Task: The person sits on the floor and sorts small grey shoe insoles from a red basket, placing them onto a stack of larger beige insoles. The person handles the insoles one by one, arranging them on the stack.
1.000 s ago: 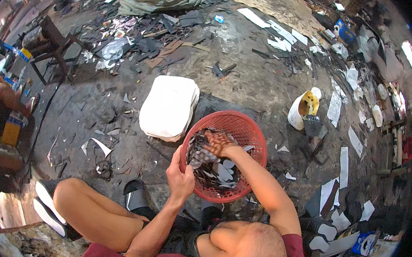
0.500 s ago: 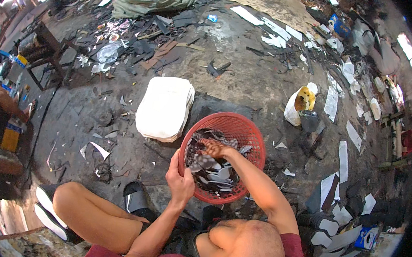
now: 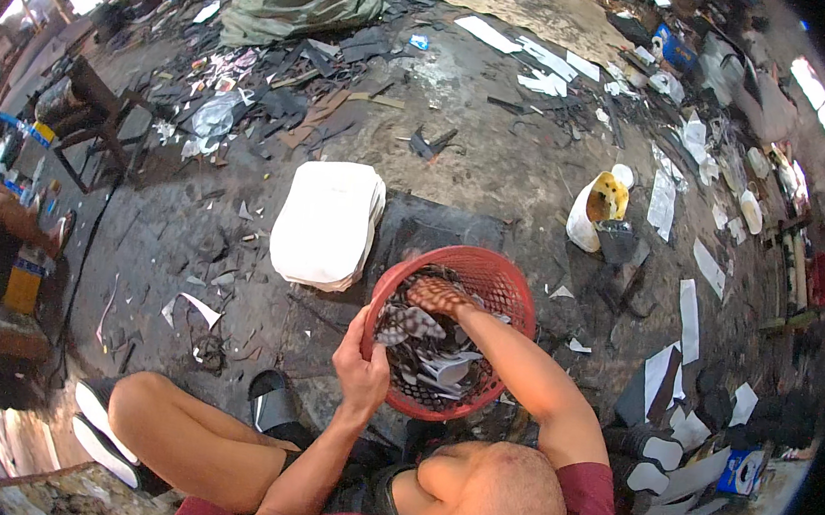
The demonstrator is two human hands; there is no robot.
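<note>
A red plastic basket [image 3: 519, 314] with perforated sides leans toward me in front of my knees. My left hand [image 3: 361, 361] is closed on its left rim, with the thumb along the edge. Inside lie dark and pale grey cut scraps [image 3: 441, 366], some of them rounded flat pieces. My right hand [image 3: 440, 298] reaches into the basket over its right side. Its fingers stretch out among the scraps near the far wall, dappled by light; nothing held shows in them. Left of the basket stands a stack of white sheets [image 3: 328, 223] with rounded corners.
A dark flat mat [image 3: 441, 222] lies beyond the basket. To the right stands a white container [image 3: 588, 214] with a yellowed inside. Scraps litter the floor. A wooden chair [image 3: 95, 119] and another person's legs [image 3: 29, 222] are at the left. Soled footwear [image 3: 652, 464] lies at the lower right.
The basket has come slightly nearer to me, my left hand still on its rim. My right hand has shifted a little to the right inside it, and the scraps have been stirred.
</note>
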